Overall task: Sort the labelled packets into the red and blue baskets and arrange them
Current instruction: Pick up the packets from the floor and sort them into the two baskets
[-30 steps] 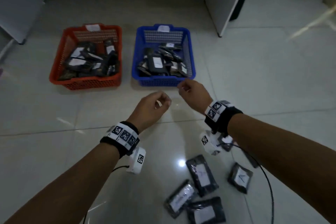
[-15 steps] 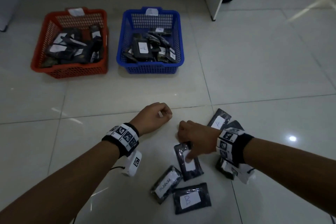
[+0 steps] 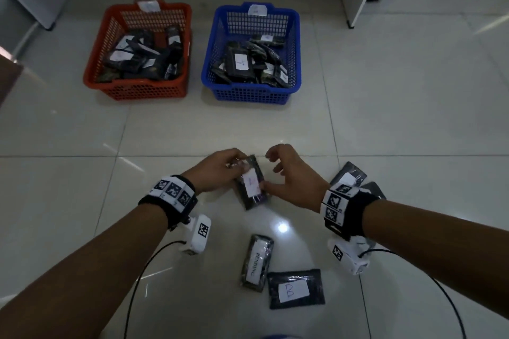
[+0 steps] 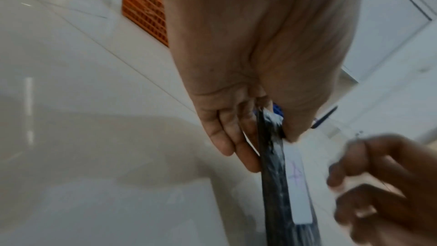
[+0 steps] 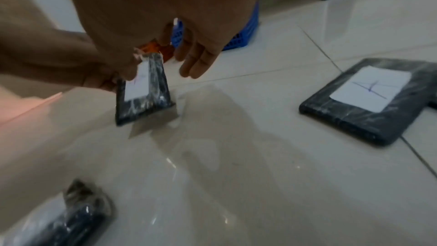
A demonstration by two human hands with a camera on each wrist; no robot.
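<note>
Tiled floor (image 3: 385, 124), largest thing in view. Red basket (image 3: 143, 91) and blue basket (image 3: 249, 93) side by side at far end, both holding dark wrapped packets with white labels; top packet in blue basket reads "A". Near the person, loose packets on floor: "B" packet (image 3: 296, 289), "PENDING" packet (image 3: 257, 263) touching it, another "A" packet (image 5: 364, 100) under right wrist. Left hand (image 3: 217, 170) pinches the held packet (image 3: 252, 183) at its top end, thumb over, fingers under; packet is off the floor, label marked "A". Right hand (image 3: 294, 176) released, fingers loosely curled, thumb tip touching packet's right edge.
</note>
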